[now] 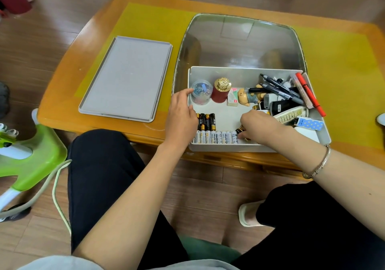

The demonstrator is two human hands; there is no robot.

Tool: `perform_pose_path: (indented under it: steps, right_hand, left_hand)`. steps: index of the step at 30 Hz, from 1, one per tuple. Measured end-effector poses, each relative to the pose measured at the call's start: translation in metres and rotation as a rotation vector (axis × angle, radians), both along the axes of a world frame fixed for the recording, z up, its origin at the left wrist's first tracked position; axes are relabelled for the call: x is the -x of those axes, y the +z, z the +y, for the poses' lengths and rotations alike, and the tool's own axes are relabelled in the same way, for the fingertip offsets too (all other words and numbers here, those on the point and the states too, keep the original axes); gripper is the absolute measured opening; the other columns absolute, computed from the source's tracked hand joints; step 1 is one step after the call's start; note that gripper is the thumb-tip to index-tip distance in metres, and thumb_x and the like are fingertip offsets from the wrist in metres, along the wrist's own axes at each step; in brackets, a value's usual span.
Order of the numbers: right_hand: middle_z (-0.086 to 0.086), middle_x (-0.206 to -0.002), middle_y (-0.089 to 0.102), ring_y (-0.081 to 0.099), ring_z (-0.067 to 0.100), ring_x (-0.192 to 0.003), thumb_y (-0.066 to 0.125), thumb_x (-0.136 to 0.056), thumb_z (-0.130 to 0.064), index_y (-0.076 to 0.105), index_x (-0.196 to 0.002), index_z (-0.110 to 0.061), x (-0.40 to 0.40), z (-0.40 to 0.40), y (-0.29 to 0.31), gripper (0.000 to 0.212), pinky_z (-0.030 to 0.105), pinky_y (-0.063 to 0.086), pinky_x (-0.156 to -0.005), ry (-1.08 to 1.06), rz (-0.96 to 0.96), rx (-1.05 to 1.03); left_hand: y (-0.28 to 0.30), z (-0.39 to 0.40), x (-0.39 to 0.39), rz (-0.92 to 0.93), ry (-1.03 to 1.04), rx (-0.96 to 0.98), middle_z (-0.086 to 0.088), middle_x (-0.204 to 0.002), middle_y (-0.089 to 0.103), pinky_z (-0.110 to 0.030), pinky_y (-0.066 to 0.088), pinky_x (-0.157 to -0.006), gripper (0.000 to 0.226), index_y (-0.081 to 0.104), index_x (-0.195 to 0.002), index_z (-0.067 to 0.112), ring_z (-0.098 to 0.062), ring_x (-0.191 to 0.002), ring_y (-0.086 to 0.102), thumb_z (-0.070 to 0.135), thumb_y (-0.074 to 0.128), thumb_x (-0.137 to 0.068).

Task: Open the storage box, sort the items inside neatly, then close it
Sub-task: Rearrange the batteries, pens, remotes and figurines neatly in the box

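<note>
Right hand (257, 126) pinching a black-gold battery (240, 129), left hand (181, 113) released on box (233, 147) rim, white batteries (216, 137) labelled "Heybrig".

My left hand (180, 114), forefinger extended, lies palm down; to its right, my right hand (257, 126) pinches, fingers curled downward.
</note>
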State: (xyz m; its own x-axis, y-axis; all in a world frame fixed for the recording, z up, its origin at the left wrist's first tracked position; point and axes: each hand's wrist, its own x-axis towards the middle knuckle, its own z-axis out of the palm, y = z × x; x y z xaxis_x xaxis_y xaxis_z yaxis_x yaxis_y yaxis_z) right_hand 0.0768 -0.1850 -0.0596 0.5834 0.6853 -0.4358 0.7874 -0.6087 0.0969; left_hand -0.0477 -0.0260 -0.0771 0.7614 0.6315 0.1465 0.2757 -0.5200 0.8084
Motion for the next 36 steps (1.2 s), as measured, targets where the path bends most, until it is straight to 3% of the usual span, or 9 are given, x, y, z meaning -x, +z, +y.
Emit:
perform_pose_path:
  steps: [3, 5, 8, 12, 19, 26, 30, 33, 36]
  right_hand:
    - [0.004, -0.060, 0.058, 0.059, 0.020, -0.057, 0.074, -0.080, -0.033, 0.059, -0.074, -0.003, -0.006, -0.001, 0.010, 0.034, 0.027, 0.047, -0.062, -0.070, 0.072, -0.083]
    - [0.009, -0.080, 0.069, 0.065, 0.024, -0.076, 0.075, -0.079, -0.027, 0.069, -0.087, -0.008, -0.014, -0.002, 0.021, 0.021, 0.028, 0.047, -0.068, -0.050, 0.037, -0.173]
    - [0.007, -0.096, 0.067, 0.060, 0.027, -0.093, 0.073, -0.079, -0.023, 0.068, -0.097, -0.016, -0.026, -0.004, 0.033, 0.020, 0.032, 0.046, -0.073, 0.007, -0.023, -0.242]
    - [0.004, -0.107, 0.064, 0.057, 0.027, -0.104, 0.071, -0.081, -0.028, 0.066, -0.105, -0.020, -0.031, 0.002, 0.030, 0.025, 0.034, 0.044, -0.079, 0.079, -0.038, -0.136]
    - [0.006, -0.099, 0.064, 0.055, 0.028, -0.099, 0.058, -0.081, -0.018, 0.066, -0.093, -0.024, -0.028, 0.012, 0.007, 0.015, 0.031, 0.034, -0.076, 0.220, -0.148, 0.035]
    - [0.009, -0.098, 0.064, 0.054, 0.029, -0.102, 0.058, -0.088, -0.028, 0.063, -0.101, -0.017, -0.030, 0.020, 0.006, 0.018, 0.036, 0.035, -0.085, 0.158, -0.079, -0.218]
    - [0.004, -0.084, 0.068, 0.061, 0.021, -0.082, 0.068, -0.084, -0.017, 0.063, -0.104, -0.015, -0.024, 0.022, 0.019, 0.021, 0.031, 0.047, -0.078, -0.064, 0.127, -0.523]
    - [0.004, -0.080, 0.070, 0.059, 0.010, -0.063, 0.074, -0.079, -0.017, 0.067, -0.091, -0.018, -0.020, 0.017, 0.025, 0.014, 0.023, 0.045, -0.066, -0.151, 0.222, -0.418]
    - [0.005, -0.072, 0.072, 0.061, 0.005, -0.049, 0.076, -0.079, -0.015, 0.065, -0.084, -0.015, -0.016, 0.010, 0.023, 0.012, 0.024, 0.052, -0.060, -0.260, 0.328, -0.290]
  left_hand:
    - [0.000, 0.000, 0.000, -0.003, -0.005, 0.005, -0.004, -0.137, 0.042, -0.020, 0.046, -0.091, 0.041, 0.043, -0.133, 0.015, -0.016, -0.122, 0.047, 0.001, 0.046, -0.095]
    - [-0.001, 0.000, 0.000, -0.007, -0.003, 0.001, -0.004, -0.137, 0.042, -0.020, 0.046, -0.091, 0.041, 0.044, -0.133, 0.015, -0.016, -0.122, 0.047, 0.001, 0.046, -0.095]
    - [-0.002, 0.000, 0.000, -0.010, -0.002, 0.001, -0.004, -0.137, 0.042, -0.022, 0.047, -0.092, 0.041, 0.044, -0.133, 0.015, -0.016, -0.122, 0.047, 0.000, 0.047, -0.095]
    - [-0.001, 0.000, 0.000, -0.007, -0.001, 0.002, -0.004, -0.137, 0.042, -0.025, 0.048, -0.093, 0.041, 0.044, -0.133, 0.016, -0.017, -0.122, 0.048, 0.001, 0.047, -0.095]
    - [-0.003, 0.001, -0.001, -0.012, -0.003, -0.003, -0.003, -0.136, 0.042, -0.020, 0.046, -0.091, 0.042, 0.044, -0.133, 0.016, -0.015, -0.122, 0.047, 0.001, 0.047, -0.095]
    - [-0.004, 0.002, -0.002, -0.010, 0.002, -0.002, -0.003, -0.137, 0.043, -0.021, 0.047, -0.090, 0.042, 0.043, -0.133, 0.016, -0.015, -0.121, 0.048, 0.001, 0.047, -0.095]
    - [-0.004, 0.002, -0.001, -0.009, 0.005, -0.003, -0.003, -0.137, 0.043, -0.021, 0.048, -0.089, 0.042, 0.044, -0.133, 0.017, -0.015, -0.120, 0.049, 0.002, 0.047, -0.095]
    - [-0.004, 0.001, -0.001, -0.015, 0.003, -0.004, -0.003, -0.137, 0.043, -0.021, 0.048, -0.089, 0.041, 0.044, -0.133, 0.016, -0.015, -0.120, 0.048, 0.002, 0.047, -0.095]
    - [-0.004, 0.001, -0.001, -0.011, 0.008, 0.002, -0.003, -0.137, 0.043, -0.017, 0.045, -0.088, 0.041, 0.044, -0.134, 0.016, -0.014, -0.121, 0.048, 0.002, 0.048, -0.095]
